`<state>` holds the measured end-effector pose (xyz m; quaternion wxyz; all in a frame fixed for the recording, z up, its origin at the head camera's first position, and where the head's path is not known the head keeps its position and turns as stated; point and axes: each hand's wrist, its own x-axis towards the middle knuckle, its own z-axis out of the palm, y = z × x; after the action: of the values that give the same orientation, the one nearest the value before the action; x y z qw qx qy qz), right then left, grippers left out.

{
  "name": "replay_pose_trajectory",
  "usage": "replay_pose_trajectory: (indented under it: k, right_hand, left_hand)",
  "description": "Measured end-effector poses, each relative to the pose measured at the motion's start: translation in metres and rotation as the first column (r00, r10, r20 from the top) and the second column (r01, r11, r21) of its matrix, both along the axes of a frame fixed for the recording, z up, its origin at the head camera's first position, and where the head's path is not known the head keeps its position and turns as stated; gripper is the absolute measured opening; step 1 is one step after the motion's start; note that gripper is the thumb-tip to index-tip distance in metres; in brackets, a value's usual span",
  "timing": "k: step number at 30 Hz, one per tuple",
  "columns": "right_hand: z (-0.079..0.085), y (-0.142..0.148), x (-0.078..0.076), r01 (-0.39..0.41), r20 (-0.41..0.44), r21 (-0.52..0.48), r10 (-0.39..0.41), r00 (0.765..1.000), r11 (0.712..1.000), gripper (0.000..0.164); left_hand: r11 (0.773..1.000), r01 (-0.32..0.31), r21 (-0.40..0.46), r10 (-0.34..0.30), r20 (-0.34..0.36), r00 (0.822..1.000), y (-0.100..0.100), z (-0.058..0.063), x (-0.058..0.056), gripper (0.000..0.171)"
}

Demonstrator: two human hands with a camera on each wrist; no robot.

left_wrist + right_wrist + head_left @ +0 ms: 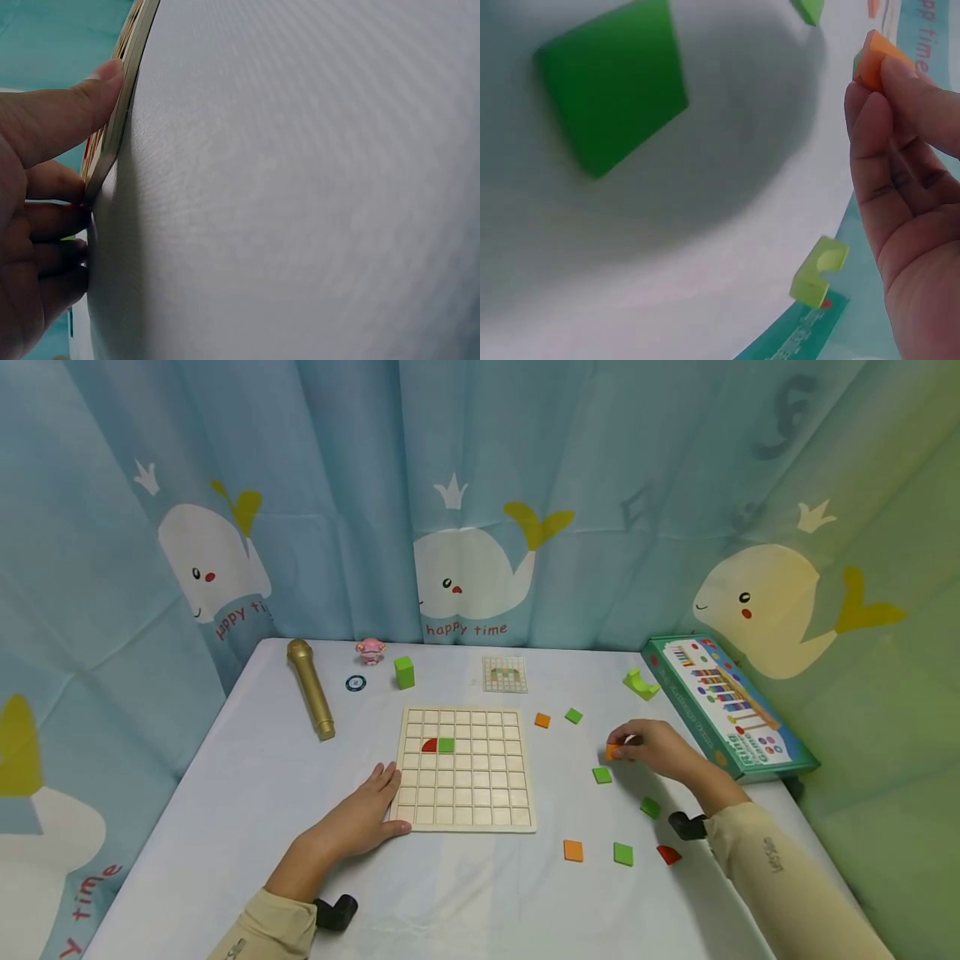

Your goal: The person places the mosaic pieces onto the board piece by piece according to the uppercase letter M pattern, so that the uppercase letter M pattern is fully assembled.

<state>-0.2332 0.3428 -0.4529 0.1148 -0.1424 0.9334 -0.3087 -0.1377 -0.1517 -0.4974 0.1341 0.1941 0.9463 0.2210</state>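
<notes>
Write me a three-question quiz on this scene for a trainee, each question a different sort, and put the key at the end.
1. Multiple choice: what colour is the tile that the right hand pinches? A) red B) orange C) blue
2. Count: in the head view, how many cells of the gridded board are filled?
3. True or false: the left hand touches the board along its right edge.

Key:
1. B, orange.
2. Two, by a red quarter-round piece and a green square side by side.
3. False; it touches the board at its left edge.
</notes>
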Motion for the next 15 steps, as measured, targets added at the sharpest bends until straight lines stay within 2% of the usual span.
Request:
replay_pose_trajectory:
  k: [11,15]
  right_hand:
    - [0.001,-0.021,-0.008,0.0,-0.023,-0.016,0.0,1.0,1.0,0.013]
    - [0.0,-0.03,-0.013,-0.023,-0.024,-0.021,0.022,0.999,1.0,0.015]
  left_hand:
    - [1.0,0.002,0.0,-0.002,-0.004,1.0,0.0,-0.001,0.001,0.087]
    - [1.0,0.001,0.006,-0.001,-0.004,1.0,0.0,0.0,0.0,0.087]
